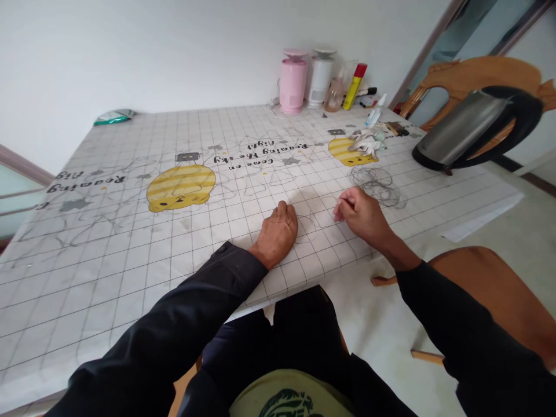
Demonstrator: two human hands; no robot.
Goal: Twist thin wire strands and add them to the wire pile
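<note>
My left hand [279,234] rests on the white checked tablecloth [243,226] with its fingers curled down and pressed together. Its fingertips are hidden, so what they hold cannot be made out. To the right, just above the cloth, my right hand [364,217] is closed in a pinch. A thin, faint strand [319,225] shows between the two hands and seems to run into the right fingers. Right behind my right hand lies a loose tangle of thin dark strand [377,186] in many loops.
Farther back are a crumpled whitish glove-like cloth [367,143], a small dropper bottle [376,110], a yellow can with red cap [355,87], and pink [292,81] and white [321,78] devices. A steel kettle [467,124] stands at right; a green packet [113,117] lies far left.
</note>
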